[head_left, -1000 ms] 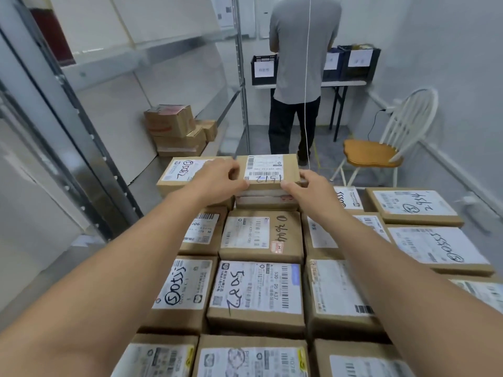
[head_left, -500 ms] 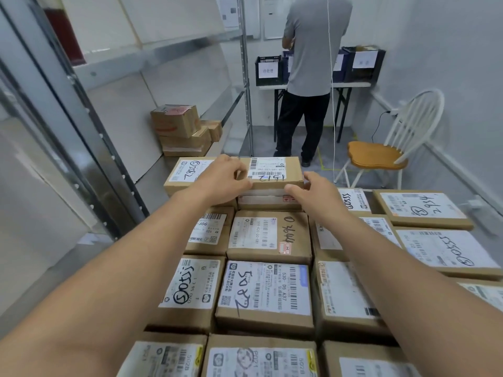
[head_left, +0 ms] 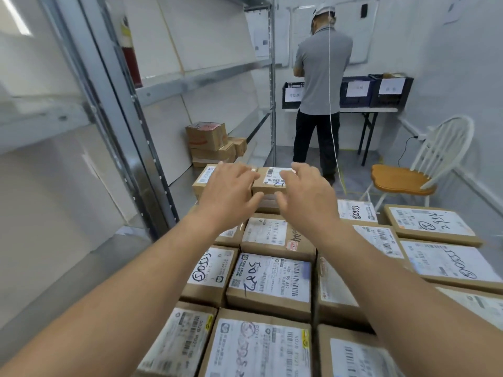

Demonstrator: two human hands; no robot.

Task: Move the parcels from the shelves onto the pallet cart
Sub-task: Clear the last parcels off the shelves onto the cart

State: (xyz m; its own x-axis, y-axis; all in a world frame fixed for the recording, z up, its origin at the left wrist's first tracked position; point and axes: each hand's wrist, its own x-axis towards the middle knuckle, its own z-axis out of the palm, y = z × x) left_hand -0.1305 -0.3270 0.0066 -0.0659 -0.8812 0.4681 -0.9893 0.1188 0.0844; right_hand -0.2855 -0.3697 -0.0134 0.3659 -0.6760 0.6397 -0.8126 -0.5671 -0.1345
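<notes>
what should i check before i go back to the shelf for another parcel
1. Left hand free: fingers straight, gripping nothing. ok
2. Right hand free: fingers spread, gripping nothing. ok
3. Top parcel seated flat on the pile: the visible part looks level. ok
4. Parcels left to fetch: brown boxes sit on the low shelf. ok
5. Cart under the pile: hidden by parcels. cannot tell
6. Way to the shelf: a person stands at the far table, away from it. ok
</notes>
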